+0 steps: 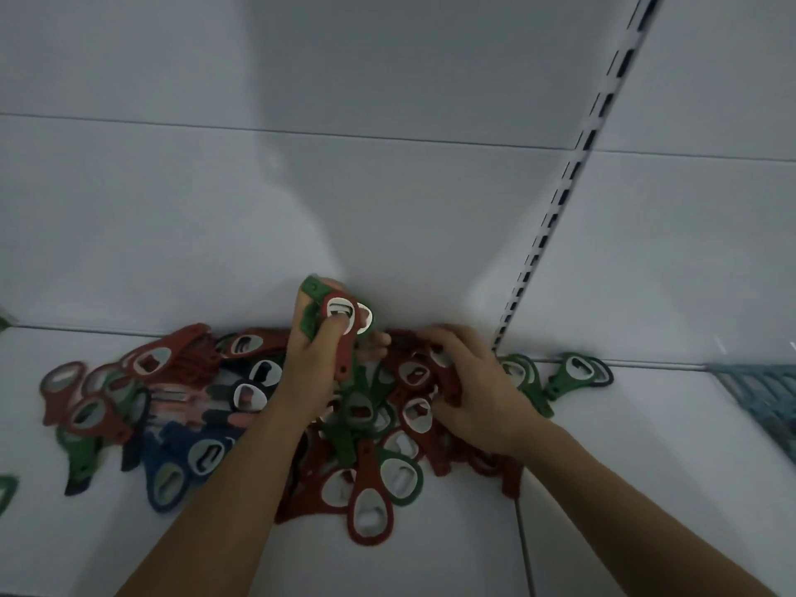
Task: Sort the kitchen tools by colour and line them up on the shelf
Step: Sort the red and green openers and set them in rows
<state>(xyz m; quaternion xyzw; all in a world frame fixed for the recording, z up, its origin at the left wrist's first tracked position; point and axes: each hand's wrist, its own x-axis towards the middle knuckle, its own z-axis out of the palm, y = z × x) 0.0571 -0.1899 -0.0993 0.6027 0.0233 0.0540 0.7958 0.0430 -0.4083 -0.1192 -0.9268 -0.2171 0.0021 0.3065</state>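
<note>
Dozens of bottle openers [366,428] lie in a tangled heap of red, green and dark blue along the back edge of the shelf [646,467], spilling toward its front edge in the middle. The left hand [312,355] is raised just above the heap near the back edge, clamped on a mixed bundle: a red opener [343,314] pinned under the thumb, with green openers [311,290] fanned out behind it. The right hand [469,381] rests on the right part of the heap, fingers bent down onto red pieces; whether it has closed round one I cannot tell. A small green group [573,374] lies apart to the right, near the slotted upright [560,200], and a teal basket [762,394] sits at the right edge.

The main risk, as I judge it, is the bundle — two colours in one grip, so a red piece could land among the green. Handles and rings interlock, so lifting one may drag its neighbours off the front edge. Dim light also makes dark blue and green easy to confuse.
</note>
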